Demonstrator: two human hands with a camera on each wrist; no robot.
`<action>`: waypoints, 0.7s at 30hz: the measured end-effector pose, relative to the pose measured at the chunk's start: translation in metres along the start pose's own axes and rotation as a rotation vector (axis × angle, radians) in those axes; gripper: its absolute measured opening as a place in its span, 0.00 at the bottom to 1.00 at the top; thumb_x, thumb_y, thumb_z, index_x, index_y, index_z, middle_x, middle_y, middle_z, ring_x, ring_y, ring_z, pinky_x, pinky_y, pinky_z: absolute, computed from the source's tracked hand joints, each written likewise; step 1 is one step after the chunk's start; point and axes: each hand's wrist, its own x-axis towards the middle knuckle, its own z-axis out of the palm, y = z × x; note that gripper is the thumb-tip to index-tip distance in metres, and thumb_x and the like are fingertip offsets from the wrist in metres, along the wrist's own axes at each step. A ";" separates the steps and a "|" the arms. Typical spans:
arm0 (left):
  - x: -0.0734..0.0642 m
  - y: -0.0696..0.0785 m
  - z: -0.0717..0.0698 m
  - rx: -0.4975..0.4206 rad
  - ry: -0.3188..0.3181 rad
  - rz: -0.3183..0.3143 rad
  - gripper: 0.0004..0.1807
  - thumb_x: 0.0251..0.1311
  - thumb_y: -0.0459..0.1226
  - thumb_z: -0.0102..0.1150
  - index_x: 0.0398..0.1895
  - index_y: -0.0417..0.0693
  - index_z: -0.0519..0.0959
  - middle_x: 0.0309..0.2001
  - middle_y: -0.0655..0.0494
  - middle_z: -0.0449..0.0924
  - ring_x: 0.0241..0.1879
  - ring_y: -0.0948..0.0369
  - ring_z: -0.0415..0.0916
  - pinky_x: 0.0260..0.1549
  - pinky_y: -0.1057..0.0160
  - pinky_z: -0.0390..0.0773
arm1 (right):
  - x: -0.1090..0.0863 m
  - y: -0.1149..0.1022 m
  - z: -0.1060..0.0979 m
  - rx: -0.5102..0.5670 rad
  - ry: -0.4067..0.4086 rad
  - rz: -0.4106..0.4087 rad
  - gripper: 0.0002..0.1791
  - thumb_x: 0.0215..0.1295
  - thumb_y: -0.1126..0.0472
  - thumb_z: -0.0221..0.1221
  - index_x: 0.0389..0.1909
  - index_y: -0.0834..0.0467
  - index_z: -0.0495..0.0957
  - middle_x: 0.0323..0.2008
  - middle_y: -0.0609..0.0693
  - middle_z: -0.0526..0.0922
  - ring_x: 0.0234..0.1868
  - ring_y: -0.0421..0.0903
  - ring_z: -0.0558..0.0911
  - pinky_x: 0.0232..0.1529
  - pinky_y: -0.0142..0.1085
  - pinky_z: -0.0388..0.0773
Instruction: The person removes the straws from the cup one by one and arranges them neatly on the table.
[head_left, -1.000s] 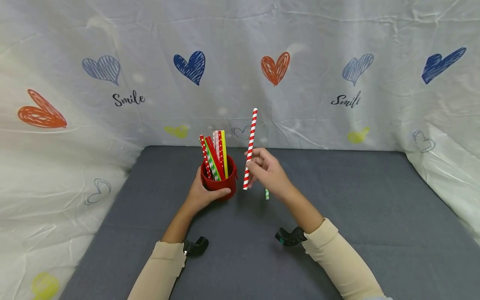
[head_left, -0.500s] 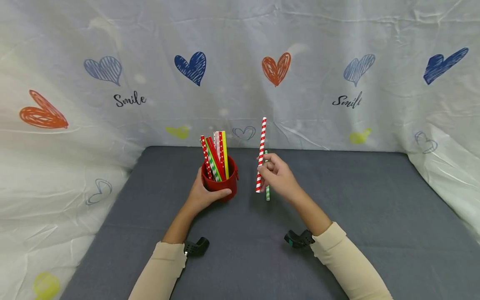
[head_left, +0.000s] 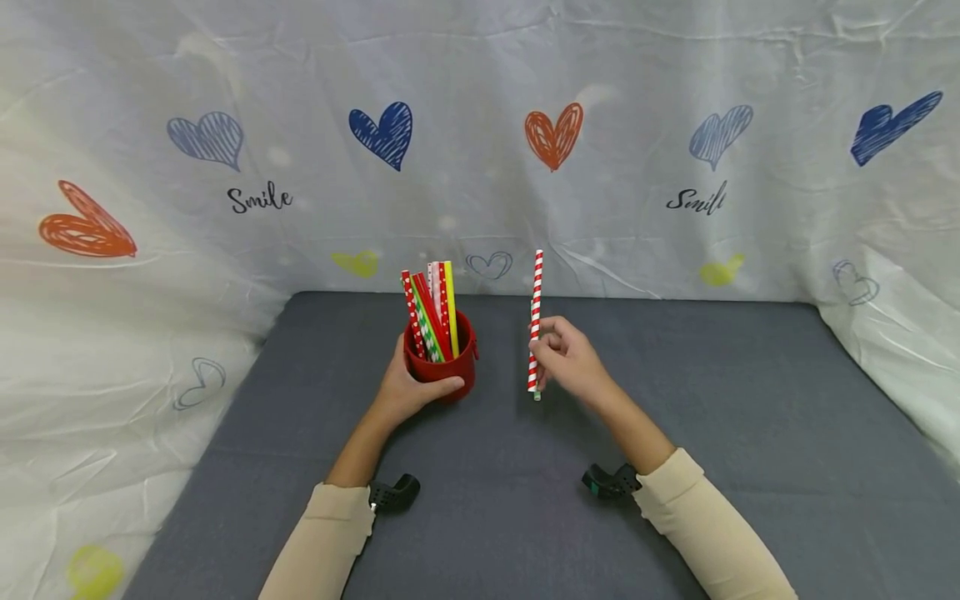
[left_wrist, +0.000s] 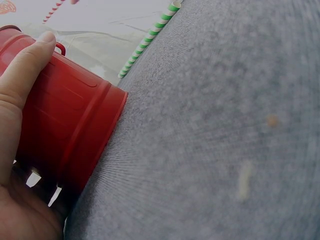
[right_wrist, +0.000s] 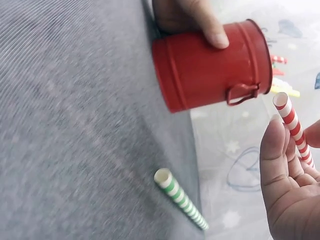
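Note:
My left hand [head_left: 408, 385] grips a red metal bucket [head_left: 463, 367] from its left side, thumb across the front. Several paper straws [head_left: 431, 312] in red, green, pink and yellow patterns lean inside it. To the right, my right hand [head_left: 572, 358] pinches a red-and-white striped straw [head_left: 536, 312] near its lower half, held nearly upright. A green-and-white striped straw [right_wrist: 181, 198] lies on the table below and apart from that hand, as the right wrist view shows. In the head view it is mostly hidden behind the red-striped one.
A dark grey cloth covers the table [head_left: 480, 517]. Behind and along the sides hangs a white sheet [head_left: 465, 83] printed with hearts and "Smile". The bucket has a small side handle [right_wrist: 242, 94] facing the right hand.
My right hand has moved right and slightly down with the red-striped straw, away from the bucket and in line with the green-striped straw. The left hand and bucket stay put.

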 end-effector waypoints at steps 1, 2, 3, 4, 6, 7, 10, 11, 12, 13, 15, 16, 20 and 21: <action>0.000 0.000 0.000 -0.001 -0.001 -0.001 0.53 0.51 0.34 0.76 0.75 0.42 0.51 0.66 0.44 0.65 0.63 0.50 0.65 0.57 0.46 0.74 | -0.001 0.001 -0.001 -0.011 -0.001 0.010 0.16 0.73 0.68 0.52 0.57 0.70 0.67 0.27 0.59 0.77 0.19 0.51 0.77 0.24 0.41 0.80; 0.001 -0.001 0.000 -0.002 -0.002 -0.003 0.53 0.51 0.34 0.76 0.75 0.42 0.51 0.66 0.44 0.65 0.63 0.50 0.65 0.57 0.46 0.74 | -0.001 0.002 -0.003 -0.021 -0.003 0.018 0.16 0.74 0.68 0.52 0.58 0.70 0.67 0.27 0.59 0.76 0.19 0.51 0.77 0.24 0.41 0.80; 0.001 -0.001 -0.001 -0.002 -0.002 -0.005 0.53 0.51 0.34 0.76 0.75 0.42 0.51 0.66 0.44 0.65 0.63 0.50 0.65 0.57 0.46 0.73 | -0.001 0.004 -0.004 -0.030 -0.005 0.025 0.17 0.74 0.67 0.52 0.58 0.71 0.66 0.27 0.59 0.76 0.19 0.51 0.77 0.24 0.42 0.80; 0.001 -0.001 -0.001 0.000 -0.002 -0.007 0.53 0.51 0.34 0.76 0.75 0.42 0.51 0.66 0.44 0.64 0.63 0.50 0.65 0.57 0.46 0.73 | -0.002 0.005 -0.006 -0.041 -0.005 0.031 0.18 0.74 0.67 0.52 0.59 0.71 0.66 0.27 0.59 0.76 0.19 0.51 0.77 0.25 0.42 0.81; 0.002 -0.002 -0.001 0.005 -0.003 -0.012 0.53 0.51 0.35 0.77 0.75 0.43 0.51 0.67 0.45 0.64 0.63 0.50 0.65 0.57 0.46 0.74 | -0.002 0.008 -0.009 -0.057 0.000 0.041 0.19 0.74 0.66 0.52 0.60 0.73 0.65 0.26 0.58 0.76 0.19 0.52 0.77 0.25 0.43 0.81; 0.002 -0.002 0.000 0.009 -0.004 -0.015 0.53 0.51 0.35 0.77 0.75 0.43 0.51 0.67 0.45 0.64 0.63 0.50 0.65 0.57 0.46 0.74 | -0.003 0.009 -0.010 -0.060 0.004 0.046 0.20 0.74 0.66 0.53 0.60 0.73 0.65 0.26 0.58 0.75 0.18 0.52 0.77 0.25 0.43 0.81; 0.001 0.000 0.000 0.010 -0.004 -0.017 0.54 0.51 0.36 0.76 0.76 0.43 0.51 0.67 0.45 0.64 0.64 0.50 0.64 0.57 0.45 0.74 | -0.003 0.012 -0.012 -0.066 0.019 0.057 0.20 0.73 0.67 0.53 0.60 0.73 0.65 0.25 0.57 0.76 0.18 0.52 0.77 0.25 0.44 0.81; 0.002 -0.001 0.000 0.012 -0.004 -0.018 0.54 0.51 0.36 0.76 0.76 0.43 0.51 0.67 0.45 0.64 0.64 0.50 0.64 0.57 0.45 0.74 | -0.004 0.013 -0.013 -0.065 0.024 0.060 0.19 0.73 0.67 0.53 0.60 0.73 0.65 0.25 0.56 0.75 0.18 0.52 0.77 0.24 0.44 0.81; 0.002 0.000 0.000 0.012 -0.004 -0.019 0.53 0.51 0.36 0.76 0.76 0.43 0.51 0.67 0.45 0.64 0.64 0.50 0.64 0.56 0.45 0.74 | -0.004 0.014 -0.013 -0.064 0.028 0.063 0.19 0.73 0.67 0.53 0.59 0.72 0.65 0.25 0.56 0.75 0.18 0.52 0.77 0.24 0.45 0.81; 0.002 0.000 0.000 0.013 -0.004 -0.019 0.53 0.51 0.36 0.76 0.76 0.43 0.51 0.67 0.45 0.64 0.64 0.50 0.64 0.56 0.45 0.75 | -0.004 0.016 -0.014 -0.066 0.032 0.066 0.19 0.73 0.67 0.53 0.59 0.72 0.66 0.25 0.56 0.75 0.17 0.52 0.77 0.24 0.45 0.81; 0.002 0.000 0.000 0.012 -0.004 -0.020 0.53 0.51 0.36 0.76 0.76 0.43 0.51 0.67 0.45 0.64 0.64 0.50 0.64 0.56 0.45 0.75 | -0.003 0.018 -0.015 -0.073 0.037 0.075 0.18 0.73 0.67 0.53 0.59 0.71 0.66 0.24 0.56 0.75 0.18 0.51 0.77 0.24 0.45 0.81; 0.001 0.000 0.001 0.011 -0.004 -0.021 0.53 0.51 0.36 0.76 0.76 0.43 0.51 0.67 0.45 0.64 0.64 0.50 0.64 0.56 0.45 0.75 | -0.003 0.019 -0.016 -0.079 0.039 0.080 0.18 0.73 0.67 0.54 0.59 0.71 0.66 0.24 0.56 0.75 0.18 0.51 0.77 0.24 0.44 0.81; 0.001 0.000 0.000 0.008 -0.006 -0.023 0.53 0.52 0.36 0.76 0.76 0.43 0.51 0.67 0.45 0.64 0.64 0.50 0.64 0.56 0.45 0.75 | -0.003 0.025 -0.020 -0.098 0.044 0.093 0.19 0.72 0.67 0.54 0.59 0.71 0.66 0.24 0.57 0.76 0.18 0.50 0.78 0.24 0.43 0.81; 0.001 0.000 0.000 0.008 -0.006 -0.022 0.53 0.52 0.35 0.76 0.76 0.43 0.50 0.67 0.44 0.64 0.64 0.49 0.64 0.56 0.45 0.75 | -0.003 0.026 -0.021 -0.102 0.047 0.094 0.19 0.72 0.67 0.54 0.59 0.72 0.66 0.24 0.57 0.76 0.17 0.50 0.78 0.23 0.43 0.81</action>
